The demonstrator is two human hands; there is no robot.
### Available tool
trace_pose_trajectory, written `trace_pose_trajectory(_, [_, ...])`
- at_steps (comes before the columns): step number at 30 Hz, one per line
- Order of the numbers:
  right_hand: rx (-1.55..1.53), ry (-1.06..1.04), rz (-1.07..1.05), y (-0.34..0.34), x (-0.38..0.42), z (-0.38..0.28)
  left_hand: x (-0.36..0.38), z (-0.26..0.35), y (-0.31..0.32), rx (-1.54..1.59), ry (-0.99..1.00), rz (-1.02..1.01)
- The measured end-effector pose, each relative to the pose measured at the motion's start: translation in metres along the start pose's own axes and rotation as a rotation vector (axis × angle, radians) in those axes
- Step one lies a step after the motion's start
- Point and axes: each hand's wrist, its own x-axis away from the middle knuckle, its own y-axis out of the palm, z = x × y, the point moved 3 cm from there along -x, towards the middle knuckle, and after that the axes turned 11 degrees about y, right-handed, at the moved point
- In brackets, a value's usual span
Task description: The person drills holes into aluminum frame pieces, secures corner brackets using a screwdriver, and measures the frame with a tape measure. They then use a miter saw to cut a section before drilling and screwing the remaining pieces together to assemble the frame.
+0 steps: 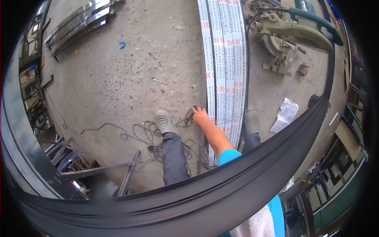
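Note:
My left hand (200,116) reaches down to the floor beside the wrapped profiles. Its fingers are closed at a loop of dark cable (188,119), though the fingertips are small and partly hidden. A blue sleeve covers the upper part of that arm. Long profiles (227,59) in white printed film lie lengthwise between my two shoes. A long black profile (169,215) crosses the lower view in front of my body and rises at the right, hiding part of the arm. My right hand does not show.
More cable (148,136) lies tangled around my left shoe (162,121). A mitre saw (292,31) stands at the upper right, with a crumpled paper (285,114) below it. Metal profiles (81,25) lie at upper left. A metal frame (128,173) stands lower left.

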Motion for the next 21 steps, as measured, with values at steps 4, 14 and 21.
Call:
trace_pose_trajectory(4, [-0.079,-0.003,0.04,0.006,0.016,0.007,0.003,-0.005,-0.002,0.119,-0.066,0.024])
trace_pose_trajectory(14, [-0.617,-0.268,0.327,-0.075,0.211,0.072,-0.004,-0.017,0.001,0.281,0.029,-0.07])
trace_pose_trajectory(21, [-0.667,-0.682,0.076,-0.262,0.449,0.019,0.039,0.005,0.017,0.371,0.304,-0.007])
